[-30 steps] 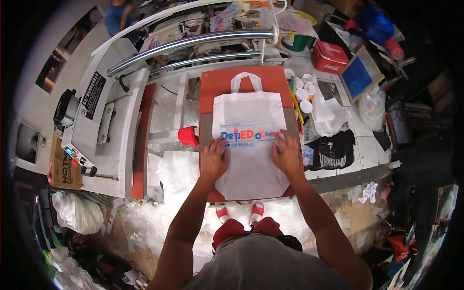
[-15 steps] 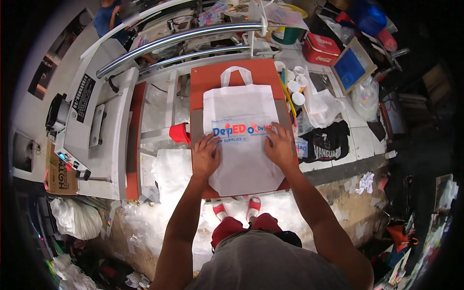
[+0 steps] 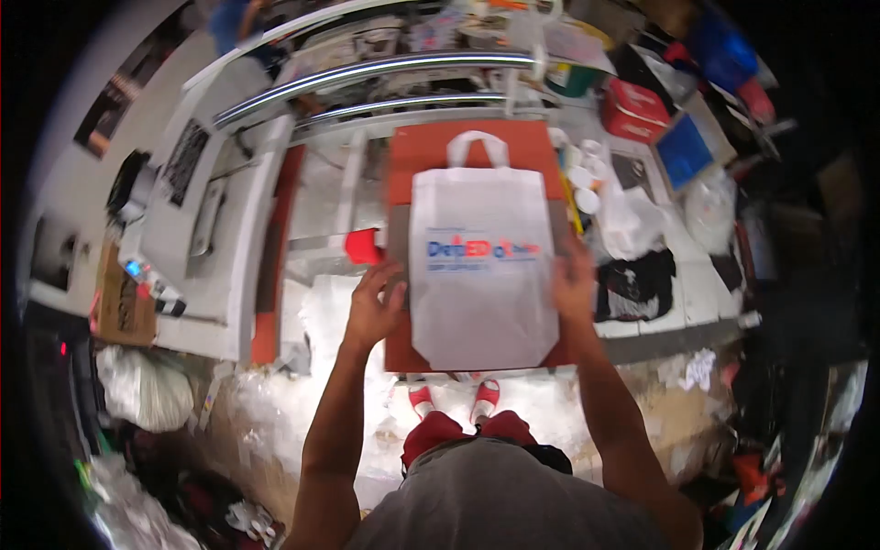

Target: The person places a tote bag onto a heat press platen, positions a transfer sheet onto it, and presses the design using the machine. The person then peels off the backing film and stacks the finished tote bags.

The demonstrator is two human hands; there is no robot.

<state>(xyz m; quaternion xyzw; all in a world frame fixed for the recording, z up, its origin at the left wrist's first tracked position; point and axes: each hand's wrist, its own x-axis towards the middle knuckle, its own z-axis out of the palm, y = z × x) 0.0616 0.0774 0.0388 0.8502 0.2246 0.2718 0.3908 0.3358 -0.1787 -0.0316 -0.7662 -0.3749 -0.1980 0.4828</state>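
A white tote bag lies flat on a reddish-brown platen, its handle loop pointing away from me. Blue and red "DepED" lettering crosses its middle. My left hand is beside the bag's left edge, with fingers apart and nothing in them. Along the right edge is my right hand, blurred by motion, its fingers stretched forward and the thumb apart. Whether either hand touches the bag's edge, I cannot tell.
A heat press head stands at the left, and chrome rails run behind the platen. White tubs, a folded black cloth item and a red cooler box are on the right. A person in blue is at the far left.
Both hands have moved off the print, outward to the bag's sides. The bag still lies flat on the platen. The whole view has shifted and blurred.
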